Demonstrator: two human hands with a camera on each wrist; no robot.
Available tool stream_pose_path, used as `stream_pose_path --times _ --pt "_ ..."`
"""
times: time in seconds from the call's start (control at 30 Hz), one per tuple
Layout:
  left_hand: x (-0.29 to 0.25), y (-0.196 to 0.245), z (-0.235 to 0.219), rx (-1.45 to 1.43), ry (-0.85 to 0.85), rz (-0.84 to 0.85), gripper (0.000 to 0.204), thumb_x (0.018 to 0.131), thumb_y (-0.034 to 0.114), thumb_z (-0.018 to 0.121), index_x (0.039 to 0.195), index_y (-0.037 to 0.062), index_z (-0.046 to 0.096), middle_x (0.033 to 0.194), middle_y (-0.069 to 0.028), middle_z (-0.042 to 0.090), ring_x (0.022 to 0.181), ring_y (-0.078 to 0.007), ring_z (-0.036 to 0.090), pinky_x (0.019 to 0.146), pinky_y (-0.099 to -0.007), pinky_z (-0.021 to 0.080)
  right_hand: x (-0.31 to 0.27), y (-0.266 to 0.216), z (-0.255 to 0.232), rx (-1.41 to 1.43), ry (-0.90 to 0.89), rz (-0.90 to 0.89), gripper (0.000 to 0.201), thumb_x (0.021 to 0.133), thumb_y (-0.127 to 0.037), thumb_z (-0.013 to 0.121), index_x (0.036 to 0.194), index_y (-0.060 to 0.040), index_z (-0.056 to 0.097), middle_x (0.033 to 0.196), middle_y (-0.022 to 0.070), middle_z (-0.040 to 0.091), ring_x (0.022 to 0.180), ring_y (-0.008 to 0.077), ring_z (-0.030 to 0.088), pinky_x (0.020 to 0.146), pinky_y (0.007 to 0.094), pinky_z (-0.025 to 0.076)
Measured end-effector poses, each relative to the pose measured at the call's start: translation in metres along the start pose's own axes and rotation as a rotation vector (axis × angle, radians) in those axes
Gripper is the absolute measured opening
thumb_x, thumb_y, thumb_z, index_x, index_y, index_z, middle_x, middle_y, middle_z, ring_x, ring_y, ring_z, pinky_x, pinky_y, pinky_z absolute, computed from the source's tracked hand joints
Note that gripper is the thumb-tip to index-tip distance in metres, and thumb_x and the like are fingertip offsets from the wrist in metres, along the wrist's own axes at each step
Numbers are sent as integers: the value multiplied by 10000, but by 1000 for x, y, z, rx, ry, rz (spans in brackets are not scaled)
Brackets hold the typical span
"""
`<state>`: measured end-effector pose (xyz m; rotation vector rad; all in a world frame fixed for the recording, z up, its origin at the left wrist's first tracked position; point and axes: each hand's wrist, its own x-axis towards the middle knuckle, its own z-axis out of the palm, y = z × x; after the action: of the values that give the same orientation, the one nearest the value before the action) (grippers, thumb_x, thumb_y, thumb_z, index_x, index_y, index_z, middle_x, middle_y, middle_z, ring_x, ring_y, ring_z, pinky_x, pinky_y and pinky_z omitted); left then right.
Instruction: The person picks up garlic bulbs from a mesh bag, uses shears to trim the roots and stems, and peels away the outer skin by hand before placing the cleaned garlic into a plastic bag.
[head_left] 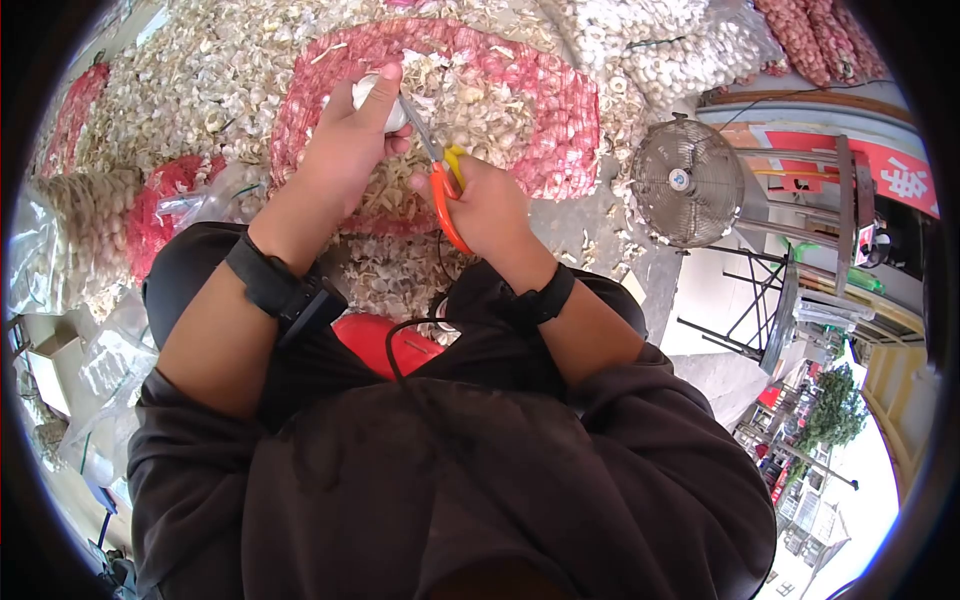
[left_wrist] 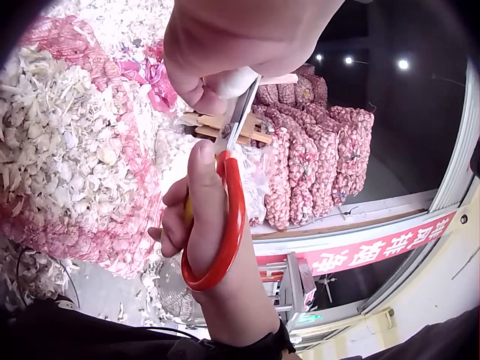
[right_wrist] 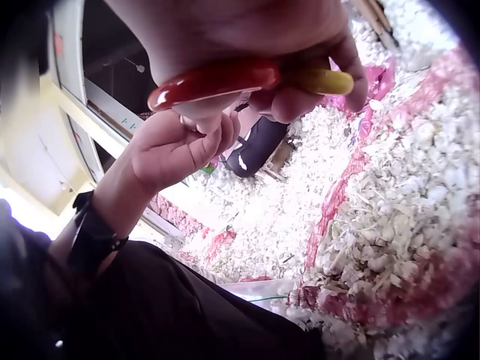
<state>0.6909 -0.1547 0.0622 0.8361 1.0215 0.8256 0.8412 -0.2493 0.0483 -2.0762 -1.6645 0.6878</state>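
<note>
My left hand (head_left: 345, 140) grips a white garlic bulb (head_left: 366, 92) above an opened red mesh sack (head_left: 565, 120). In my right hand (head_left: 492, 212) is a pair of scissors (head_left: 440, 205) with red and yellow handles, my thumb and fingers curled through the loops. The blades (left_wrist: 241, 112) reach up to the bulb (left_wrist: 234, 81), right beside the left fingers, in the left wrist view. From the right wrist, the red handle (right_wrist: 217, 81) shows under the right hand, and the bulb is mostly hidden behind it.
Loose garlic and dry peelings (head_left: 200, 90) cover the floor around and inside the sack. A round metal fan (head_left: 688, 180) stands at the right, near a dark folding frame (head_left: 740, 300). Filled net sacks (left_wrist: 300, 172) are stacked behind. A black cable (head_left: 392, 350) runs over my lap.
</note>
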Motion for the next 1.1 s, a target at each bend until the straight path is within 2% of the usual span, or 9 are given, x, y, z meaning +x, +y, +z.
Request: stream_pose_path --times 0.13,0.23,0.33,0.57,0.67,0.77,0.9,1.0,1.1 --pt "-1 -5 0 -5 23 42 540 928 505 568 1112 0 515 889 -72 587 749 -126 571 631 -273 481 0 5 4 476 -294 211 511 854 -513 667 746 -21 583 569 71 563 538 173 564 502 342 436" --pt "-7 1 4 -73 -62 74 481 948 442 568 1115 -7 530 891 -60 603 775 -125 590 648 -259 481 3 4 1 859 -228 362 503 883 -481 650 768 3 574 614 43 556 572 101 526 492 308 397" --pt "-3 1 7 -251 -178 42 382 983 293 537 1229 1 517 1074 -119 630 932 -215 636 810 -326 522 30 37 6 739 23 322 488 879 -440 662 796 31 565 663 58 571 583 128 529 518 316 415" --pt "-5 -6 3 -122 -328 22 319 961 146 549 1251 15 526 1143 -106 631 1032 -213 628 903 -340 506 26 32 -20 58 -155 144 514 940 -349 564 1228 73 503 994 202 662 906 215 662 744 315 512" --pt "-8 -6 10 -106 -300 70 291 967 173 544 1214 19 552 1072 -86 643 952 -163 621 838 -304 505 19 8 -14 636 6 103 525 982 -361 510 1317 34 425 1032 183 653 929 229 658 791 321 518" --pt "-13 -8 12 -63 -252 84 284 983 245 526 1146 23 593 966 -57 649 811 -102 603 726 -252 504 8 -14 -13 1338 -343 204 493 999 -340 499 1334 6 398 1040 130 641 916 198 647 795 308 516" --pt "-28 -10 20 -111 -232 40 308 1013 287 471 1101 27 612 959 -53 648 842 -102 599 754 -255 506 -3 -14 13 1198 -306 -6 404 1004 -305 508 1271 -12 428 1043 32 600 849 91 589 738 251 496" --pt "-30 -20 28 -161 -234 76 320 1024 285 447 1094 18 608 970 -55 651 868 -117 605 788 -257 504 -5 -27 4 1138 48 -78 371 1000 -305 518 1213 -2 495 987 19 620 795 67 574 682 234 480" --pt "-33 -18 32 -146 -197 114 364 1034 293 409 1095 -8 604 1032 -97 666 931 -154 625 859 -285 500 -3 -26 1 1153 79 -30 341 995 -309 530 1101 12 574 910 23 634 759 69 570 665 239 472"
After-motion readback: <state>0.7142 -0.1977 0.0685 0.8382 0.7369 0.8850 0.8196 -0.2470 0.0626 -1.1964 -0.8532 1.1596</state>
